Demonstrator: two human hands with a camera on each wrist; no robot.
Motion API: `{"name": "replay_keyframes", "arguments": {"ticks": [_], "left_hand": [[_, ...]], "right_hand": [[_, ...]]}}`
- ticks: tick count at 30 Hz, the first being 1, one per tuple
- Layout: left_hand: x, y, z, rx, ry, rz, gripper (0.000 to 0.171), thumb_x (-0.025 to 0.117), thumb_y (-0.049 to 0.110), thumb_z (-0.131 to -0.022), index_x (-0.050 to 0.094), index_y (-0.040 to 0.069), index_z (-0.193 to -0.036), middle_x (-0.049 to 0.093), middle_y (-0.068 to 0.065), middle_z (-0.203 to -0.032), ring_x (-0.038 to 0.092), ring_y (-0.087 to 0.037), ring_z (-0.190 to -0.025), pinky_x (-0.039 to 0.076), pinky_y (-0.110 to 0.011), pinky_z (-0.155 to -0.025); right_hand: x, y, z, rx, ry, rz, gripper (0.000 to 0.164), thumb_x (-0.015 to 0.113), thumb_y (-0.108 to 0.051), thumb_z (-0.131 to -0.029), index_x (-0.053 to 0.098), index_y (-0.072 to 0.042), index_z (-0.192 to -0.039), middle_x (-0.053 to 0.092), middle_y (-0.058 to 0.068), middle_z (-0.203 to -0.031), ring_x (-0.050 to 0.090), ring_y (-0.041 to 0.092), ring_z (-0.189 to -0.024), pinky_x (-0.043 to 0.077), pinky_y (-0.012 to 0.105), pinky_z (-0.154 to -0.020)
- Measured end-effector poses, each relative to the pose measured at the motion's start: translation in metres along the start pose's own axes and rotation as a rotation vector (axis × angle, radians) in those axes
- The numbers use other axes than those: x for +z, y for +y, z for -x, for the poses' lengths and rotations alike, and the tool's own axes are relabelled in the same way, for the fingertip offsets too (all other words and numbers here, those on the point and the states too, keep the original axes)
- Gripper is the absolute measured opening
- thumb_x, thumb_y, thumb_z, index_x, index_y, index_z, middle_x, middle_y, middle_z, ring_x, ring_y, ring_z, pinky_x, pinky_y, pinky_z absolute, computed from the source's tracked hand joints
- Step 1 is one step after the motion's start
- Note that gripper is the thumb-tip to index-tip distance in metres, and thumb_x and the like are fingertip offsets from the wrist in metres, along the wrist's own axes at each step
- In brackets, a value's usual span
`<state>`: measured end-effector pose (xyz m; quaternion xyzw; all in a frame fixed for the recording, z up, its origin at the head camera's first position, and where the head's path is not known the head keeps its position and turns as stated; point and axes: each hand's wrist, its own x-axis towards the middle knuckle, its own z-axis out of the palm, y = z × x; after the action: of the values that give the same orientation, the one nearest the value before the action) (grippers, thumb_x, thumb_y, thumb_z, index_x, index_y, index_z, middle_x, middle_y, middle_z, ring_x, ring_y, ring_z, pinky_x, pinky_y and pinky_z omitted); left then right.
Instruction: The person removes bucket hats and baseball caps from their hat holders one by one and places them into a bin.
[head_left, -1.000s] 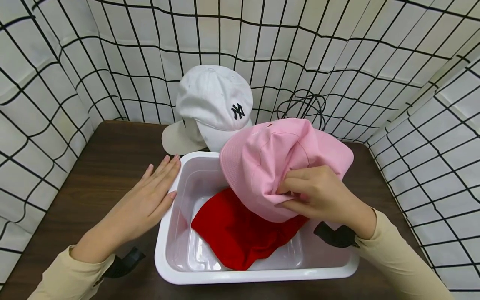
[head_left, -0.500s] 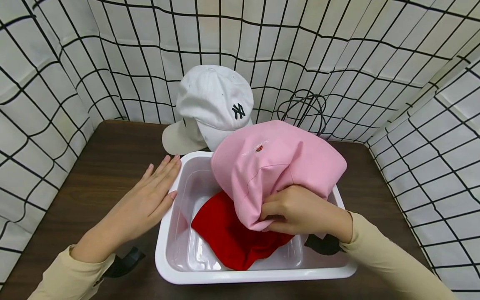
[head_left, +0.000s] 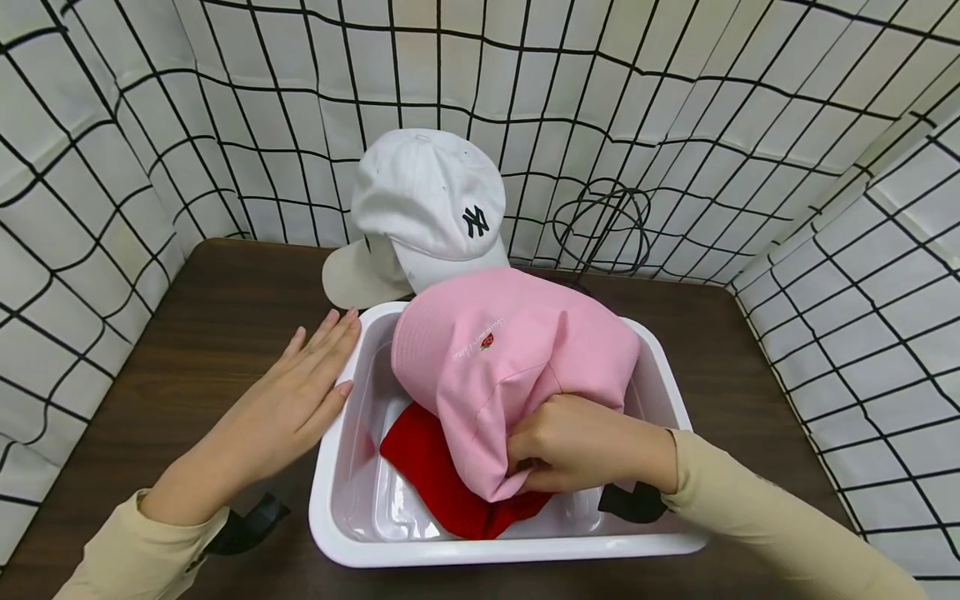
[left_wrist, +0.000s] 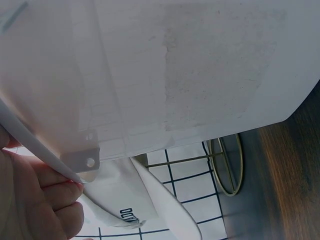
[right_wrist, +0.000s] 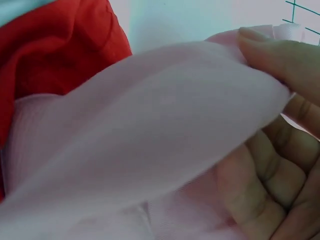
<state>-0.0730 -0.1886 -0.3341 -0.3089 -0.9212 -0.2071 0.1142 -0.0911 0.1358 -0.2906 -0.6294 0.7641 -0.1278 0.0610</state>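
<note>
My right hand (head_left: 558,442) grips the edge of a pink cap (head_left: 517,333), thumb on one side of the fabric and curled fingers on the other in the right wrist view. A small strawberry motif and lettering show on the cap's front. The cap sits over a white plastic basin (head_left: 480,552) and covers part of a red cap (head_left: 427,475) inside it. With fingers straight, my left hand (head_left: 292,392) rests against the basin's left rim. In the left wrist view, that hand (left_wrist: 45,200) touches the rim beside the basin's outer wall (left_wrist: 215,75).
Behind the basin, a white cap (head_left: 427,192) with a black logo leans over a beige cap (head_left: 363,279). A dark wire coil (head_left: 603,229) stands at the back edge of the brown wooden table (head_left: 187,333). Black wire grid panels (head_left: 675,125) with white backing enclose the table.
My right hand has carried the pink cap left and down into the basin, over more of the red cap. Its front motif now shows more fully. The left hand has stayed in place.
</note>
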Motion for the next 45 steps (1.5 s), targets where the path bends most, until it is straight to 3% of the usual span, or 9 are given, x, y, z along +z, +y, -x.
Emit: {"name": "replay_keyframes", "arguments": {"ticks": [4, 8, 11, 15, 19, 22, 24, 31, 45], "left_hand": [[0.001, -0.001, 0.000, -0.003, -0.001, 0.000, 0.061, 0.047, 0.020, -0.097, 0.020, -0.002, -0.148, 0.019, -0.018, -0.154, 0.011, -0.030, -0.143, 0.003, -0.042, -0.115], [0.001, 0.000, 0.000, 0.001, 0.001, 0.003, 0.061, 0.046, 0.020, -0.098, 0.021, -0.002, -0.148, 0.020, -0.018, -0.153, 0.011, -0.028, -0.143, 0.004, -0.042, -0.115], [0.000, 0.000, -0.001, 0.007, 0.005, 0.011, 0.060, 0.047, 0.021, -0.098, 0.022, -0.002, -0.148, 0.021, -0.018, -0.153, 0.012, -0.028, -0.143, 0.005, -0.043, -0.115], [0.000, 0.000, -0.001, 0.005, 0.005, 0.012, 0.061, 0.047, 0.023, -0.098, 0.023, -0.002, -0.148, 0.022, -0.018, -0.153, 0.012, -0.028, -0.143, 0.006, -0.044, -0.115], [0.000, -0.001, -0.001, 0.000, 0.006, 0.010, 0.061, 0.048, 0.023, -0.098, 0.023, -0.002, -0.148, 0.022, -0.019, -0.153, 0.013, -0.029, -0.143, 0.006, -0.043, -0.115], [0.000, -0.002, 0.000, 0.002, 0.011, 0.012, 0.061, 0.048, 0.023, -0.098, 0.024, -0.002, -0.148, 0.023, -0.019, -0.152, 0.014, -0.029, -0.142, 0.006, -0.043, -0.115], [0.000, -0.001, 0.000, 0.003, 0.013, 0.012, 0.061, 0.048, 0.023, -0.098, 0.024, -0.002, -0.148, 0.023, -0.019, -0.152, 0.014, -0.029, -0.142, 0.006, -0.043, -0.115], [0.000, 0.000, 0.000, 0.004, 0.010, 0.007, 0.061, 0.047, 0.021, -0.098, 0.022, -0.002, -0.148, 0.021, -0.017, -0.154, 0.012, -0.029, -0.143, 0.006, -0.043, -0.115], [-0.001, 0.000, -0.001, 0.006, 0.008, 0.021, 0.060, 0.046, 0.024, -0.099, 0.022, -0.001, -0.148, 0.021, -0.018, -0.153, 0.011, -0.027, -0.143, 0.007, -0.044, -0.115]], "right_hand": [[0.003, -0.003, 0.001, 0.027, -0.038, 0.012, 0.021, 0.072, -0.028, -0.084, 0.059, -0.022, -0.068, 0.049, -0.015, -0.059, 0.047, -0.003, -0.056, 0.036, 0.008, -0.055], [-0.001, -0.010, 0.005, 0.005, -0.003, 0.111, 0.024, 0.075, -0.029, -0.080, 0.055, -0.022, -0.067, 0.050, -0.015, -0.059, 0.048, -0.002, -0.056, 0.037, 0.012, -0.054], [-0.010, -0.016, 0.008, -0.040, 0.084, 0.155, 0.026, 0.077, -0.026, -0.077, 0.053, -0.020, -0.068, 0.048, -0.013, -0.059, 0.047, -0.001, -0.054, 0.037, 0.012, -0.053], [-0.027, -0.014, 0.010, -0.085, 0.289, 0.156, 0.018, 0.079, -0.017, -0.073, 0.062, -0.016, -0.077, 0.054, -0.010, -0.069, 0.051, 0.002, -0.060, 0.042, 0.013, -0.057], [-0.039, -0.006, 0.011, -0.013, 0.409, 0.185, 0.032, 0.084, -0.016, -0.067, 0.067, -0.011, -0.094, 0.062, 0.000, -0.096, 0.060, 0.015, -0.084, 0.049, 0.028, -0.077], [-0.039, 0.002, 0.010, 0.066, 0.380, 0.198, 0.040, 0.084, -0.017, -0.067, 0.065, -0.007, -0.101, 0.061, 0.006, -0.108, 0.058, 0.022, -0.098, 0.046, 0.036, -0.088], [-0.035, 0.007, 0.008, 0.095, 0.352, 0.187, 0.039, 0.083, -0.017, -0.069, 0.065, -0.007, -0.102, 0.061, 0.005, -0.107, 0.058, 0.021, -0.099, 0.045, 0.035, -0.090], [-0.023, 0.016, 0.000, 0.062, 0.298, 0.155, 0.026, 0.082, -0.019, -0.072, 0.070, -0.011, -0.093, 0.064, -0.003, -0.091, 0.058, 0.015, -0.086, 0.046, 0.026, -0.082], [0.004, 0.018, -0.012, 0.059, 0.156, -0.023, 0.013, 0.075, -0.027, -0.081, 0.073, -0.017, -0.089, 0.060, -0.010, -0.084, 0.054, 0.002, -0.080, 0.045, 0.013, -0.075]]}}
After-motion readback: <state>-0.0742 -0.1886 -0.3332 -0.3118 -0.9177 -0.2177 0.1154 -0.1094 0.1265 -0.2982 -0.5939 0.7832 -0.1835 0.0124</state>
